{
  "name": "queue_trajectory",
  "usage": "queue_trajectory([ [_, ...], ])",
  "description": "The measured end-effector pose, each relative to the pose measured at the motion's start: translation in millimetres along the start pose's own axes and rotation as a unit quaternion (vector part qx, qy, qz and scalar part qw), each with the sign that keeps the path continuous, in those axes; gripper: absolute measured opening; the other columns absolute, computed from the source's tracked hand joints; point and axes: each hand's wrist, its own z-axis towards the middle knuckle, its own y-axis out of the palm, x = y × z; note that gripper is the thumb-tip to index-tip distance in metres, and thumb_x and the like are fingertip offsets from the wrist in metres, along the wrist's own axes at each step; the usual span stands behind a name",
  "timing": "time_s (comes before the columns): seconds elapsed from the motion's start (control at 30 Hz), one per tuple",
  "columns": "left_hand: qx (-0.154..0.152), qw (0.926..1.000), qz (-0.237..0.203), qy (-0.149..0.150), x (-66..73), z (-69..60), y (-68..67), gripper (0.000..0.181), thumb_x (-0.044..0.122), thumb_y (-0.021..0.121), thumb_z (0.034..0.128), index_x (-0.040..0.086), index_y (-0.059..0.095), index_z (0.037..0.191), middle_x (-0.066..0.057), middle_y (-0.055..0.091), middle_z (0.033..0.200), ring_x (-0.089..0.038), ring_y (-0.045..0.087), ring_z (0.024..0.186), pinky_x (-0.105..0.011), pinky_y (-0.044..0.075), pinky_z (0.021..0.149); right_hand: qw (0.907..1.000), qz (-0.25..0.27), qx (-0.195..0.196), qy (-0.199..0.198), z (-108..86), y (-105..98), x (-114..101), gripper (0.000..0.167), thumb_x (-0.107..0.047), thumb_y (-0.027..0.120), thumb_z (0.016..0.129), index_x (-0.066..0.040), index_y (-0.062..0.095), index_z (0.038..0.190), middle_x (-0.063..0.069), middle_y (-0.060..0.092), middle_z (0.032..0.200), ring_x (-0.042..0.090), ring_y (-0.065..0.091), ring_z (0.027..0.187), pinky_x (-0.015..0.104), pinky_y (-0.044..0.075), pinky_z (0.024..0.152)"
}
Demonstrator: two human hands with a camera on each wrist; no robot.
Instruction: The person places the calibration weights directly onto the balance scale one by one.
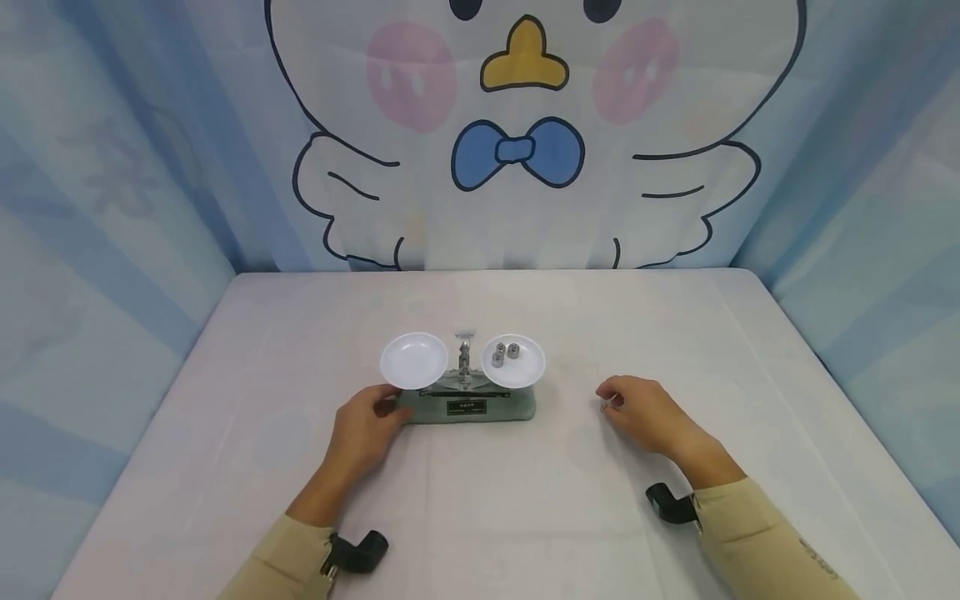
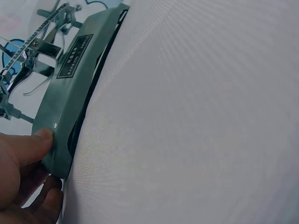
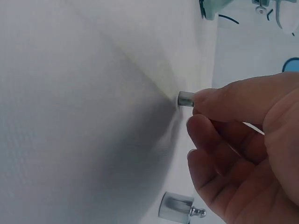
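Note:
A balance scale with a green base stands at the middle of the table. Its left pan is bare white. On the right pan sit three small metal weights. My left hand grips the base's left end, thumb on the front face in the left wrist view. Off to the scale's right, my right hand pinches a small metal weight between thumb and fingertip, low at the tabletop. Whether this weight touches the cloth, I cannot tell. A larger knobbed weight stands beside that hand in the right wrist view.
A pale cloth covers the table. Behind it hangs a curtain with a cartoon figure, and blue-white curtains flank both sides. Each sleeve carries a black wrist camera.

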Motion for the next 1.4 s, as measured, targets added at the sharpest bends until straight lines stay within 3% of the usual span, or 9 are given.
queue_trajectory([
  [0.33,-0.002,1.0,-0.006,0.003,-0.2,-0.7,0.3,0.044,0.012,0.073,0.0896,-0.003,0.062,0.129,-0.021,0.062,0.129,-0.037,0.061,0.116,-0.051,0.05,0.097,0.9998,-0.013,0.013,-0.012,1.2,11,10,0.01,0.003,0.069,0.085,-0.004,0.069,0.093,0.004,0.067,0.088,0.02,0.062,0.082,0.042,0.055,0.077],
  [0.9,0.0,1.0,-0.003,0.001,-0.8,-1.1,0.1,0.044,0.012,0.073,0.0901,-0.003,0.061,0.13,-0.021,0.062,0.129,-0.037,0.061,0.116,-0.051,0.05,0.097,0.9996,-0.006,0.029,-0.002,-1.4,13,7,0.008,0.001,0.07,0.086,-0.005,0.069,0.092,0.001,0.066,0.085,0.018,0.059,0.078,0.041,0.053,0.074],
  [1.4,0.002,1.0,-0.005,0.002,-1.7,0.3,0.6,0.044,0.013,0.072,0.0902,-0.002,0.061,0.13,-0.02,0.062,0.13,-0.037,0.06,0.116,-0.051,0.05,0.098,0.9922,0.047,0.108,-0.038,5.7,-6,-23,0.011,0.002,0.064,0.089,-0.001,0.065,0.099,0.007,0.067,0.093,0.024,0.066,0.086,0.044,0.059,0.078],
])
